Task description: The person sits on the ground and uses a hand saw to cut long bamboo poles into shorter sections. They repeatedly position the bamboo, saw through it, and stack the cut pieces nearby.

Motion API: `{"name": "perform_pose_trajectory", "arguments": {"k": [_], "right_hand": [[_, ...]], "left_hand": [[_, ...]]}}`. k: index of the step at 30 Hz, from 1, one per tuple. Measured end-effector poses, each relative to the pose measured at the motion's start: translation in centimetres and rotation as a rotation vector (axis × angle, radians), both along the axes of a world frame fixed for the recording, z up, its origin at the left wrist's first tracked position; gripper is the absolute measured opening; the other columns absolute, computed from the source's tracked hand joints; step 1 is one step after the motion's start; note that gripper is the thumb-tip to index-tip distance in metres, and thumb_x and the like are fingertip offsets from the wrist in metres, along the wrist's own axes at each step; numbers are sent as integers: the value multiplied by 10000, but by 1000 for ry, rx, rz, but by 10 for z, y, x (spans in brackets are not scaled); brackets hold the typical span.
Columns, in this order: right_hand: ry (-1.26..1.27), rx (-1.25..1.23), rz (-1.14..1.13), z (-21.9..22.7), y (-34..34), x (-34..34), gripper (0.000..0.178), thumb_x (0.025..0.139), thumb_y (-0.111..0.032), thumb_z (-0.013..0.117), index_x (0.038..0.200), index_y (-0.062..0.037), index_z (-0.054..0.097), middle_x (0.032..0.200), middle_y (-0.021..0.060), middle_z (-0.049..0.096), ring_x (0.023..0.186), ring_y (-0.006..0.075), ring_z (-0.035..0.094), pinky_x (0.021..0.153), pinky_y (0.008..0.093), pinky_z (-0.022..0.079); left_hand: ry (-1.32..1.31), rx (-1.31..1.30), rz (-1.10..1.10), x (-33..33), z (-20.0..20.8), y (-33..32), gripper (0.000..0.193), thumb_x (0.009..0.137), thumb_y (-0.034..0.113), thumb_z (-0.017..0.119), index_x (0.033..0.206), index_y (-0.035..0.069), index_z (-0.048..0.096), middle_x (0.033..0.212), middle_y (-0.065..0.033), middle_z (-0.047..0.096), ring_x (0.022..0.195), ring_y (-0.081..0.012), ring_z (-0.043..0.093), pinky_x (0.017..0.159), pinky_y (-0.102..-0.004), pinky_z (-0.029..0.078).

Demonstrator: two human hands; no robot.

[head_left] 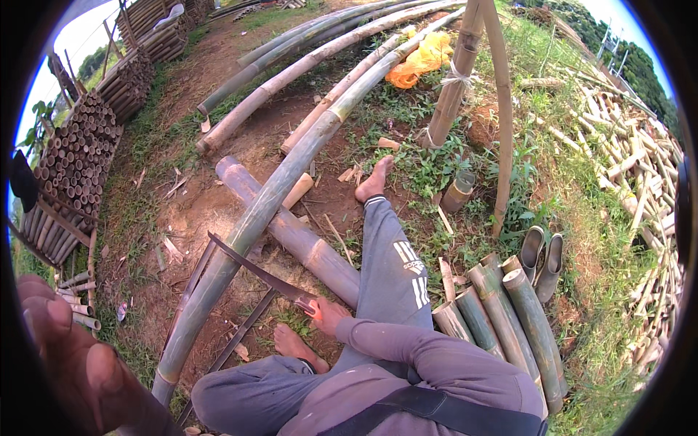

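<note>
Left hand (80, 367) sits closest, fingers loosely parted, nothing visible in it; the right hand (332, 317) wraps the orange handle (315, 309) of a curved handsaw (273, 279). Its blade crosses a long green bamboo pole (291, 169), propped over a thicker bamboo log (316, 253). Long, light strokes, with the left hand bracing the pole clear of the teeth, should cut cleanest. Beyond lies orange plastic sheeting (423, 59).

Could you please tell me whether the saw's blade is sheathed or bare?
Bare: the saw's curved dark blade shows uncovered from the right hand to its tip, crossing over the bamboo pole.
</note>
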State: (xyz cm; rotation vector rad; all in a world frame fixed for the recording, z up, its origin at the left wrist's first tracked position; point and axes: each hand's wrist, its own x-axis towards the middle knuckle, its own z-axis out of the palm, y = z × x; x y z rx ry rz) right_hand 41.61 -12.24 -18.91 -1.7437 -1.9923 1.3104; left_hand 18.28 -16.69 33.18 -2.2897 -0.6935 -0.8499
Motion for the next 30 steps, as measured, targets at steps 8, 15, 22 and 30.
{"name": "perform_pose_trajectory", "arguments": {"k": [8, 15, 22, 30], "right_hand": [[-84, 22, -75, 0, -1, 17, 523, 959, -474, 705, 1228, -39, 602, 1036, 283, 738, 1018, 495, 697, 889, 592, 530], [528, -50, -254, 76, -13, 23, 345, 985, -253, 748, 1173, 1, 609, 835, 33, 651, 762, 91, 579, 690, 288, 503], [685, 270, -152, 144, 1, 22, 347, 975, -85, 726, 1273, 28, 590, 1035, 46, 674, 877, 82, 609, 764, 260, 516], [626, 577, -227, 106, 9, -4, 255, 1034, -144, 725, 1185, 19, 599, 898, 31, 644, 687, 70, 591, 592, 227, 478]], "left_hand": [[-176, -632, 562, -104, -185, 74, 374, 913, 260, 790, 1241, 89, 735, 1060, -123, 716, 954, -343, 699, 825, -440, 565], [-131, -1045, 1166, -240, -373, 33, 813, 810, 454, 865, 1496, 146, 556, 1414, -174, 614, 1312, -365, 601, 1115, -500, 475], [-93, -1142, 1246, -233, -411, 52, 1120, 642, 499, 968, 1577, 165, 451, 1482, -128, 588, 1384, -337, 561, 1157, -543, 409], [-125, -1207, 1271, -242, -421, 55, 1063, 653, 483, 939, 1560, 172, 482, 1445, -122, 612, 1346, -334, 589, 1125, -536, 438]]}}
